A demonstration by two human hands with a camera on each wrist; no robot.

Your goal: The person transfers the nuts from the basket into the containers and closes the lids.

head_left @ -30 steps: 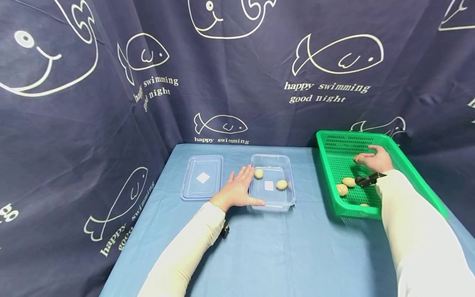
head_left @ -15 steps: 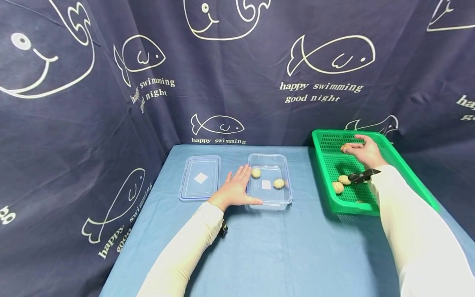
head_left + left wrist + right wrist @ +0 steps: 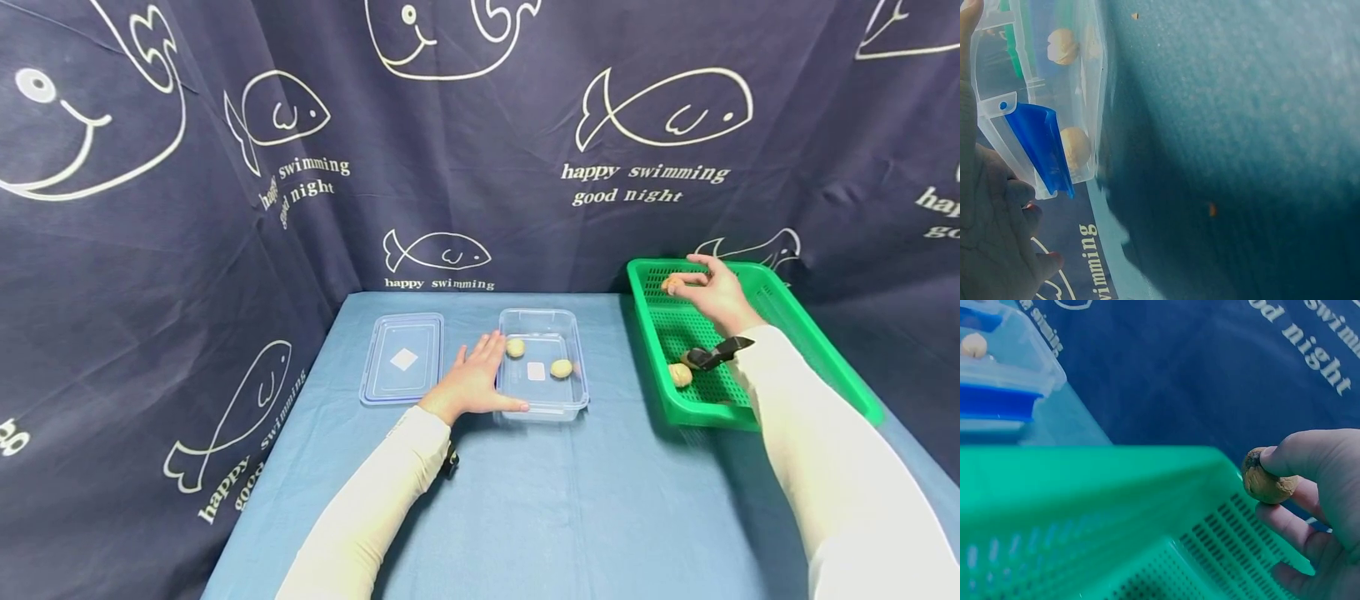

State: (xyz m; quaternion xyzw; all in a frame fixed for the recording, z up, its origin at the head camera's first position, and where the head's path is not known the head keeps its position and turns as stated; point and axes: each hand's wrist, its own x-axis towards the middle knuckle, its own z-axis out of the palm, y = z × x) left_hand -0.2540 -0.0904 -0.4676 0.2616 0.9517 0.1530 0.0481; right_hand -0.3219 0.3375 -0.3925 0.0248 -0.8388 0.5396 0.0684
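In the head view, a walnut (image 3: 668,285) was pinched by the right hand (image 3: 722,303) over the far left part of a green basket (image 3: 821,354); another walnut (image 3: 680,376) could be seen low in the basket, near its left wall, with more partly hidden beside the wrist. A clear box (image 3: 547,412) was touched along its left side by the left hand (image 3: 472,387), its fingers extended and its thumb spread out near the front corner; two walnuts (image 3: 562,368) were held in the box, well apart; a lid (image 3: 388,379) was laid flat to the left on the blue tabletop (image 3: 585,508).

In the left wrist view, a blue latch (image 3: 1043,147) was shown on the box; both walnuts were seen through its wall.

In the right wrist view, the pinched walnut was gripped between thumb and fingertips, above the basket's rim; a dark patch was visible beside the thumb.
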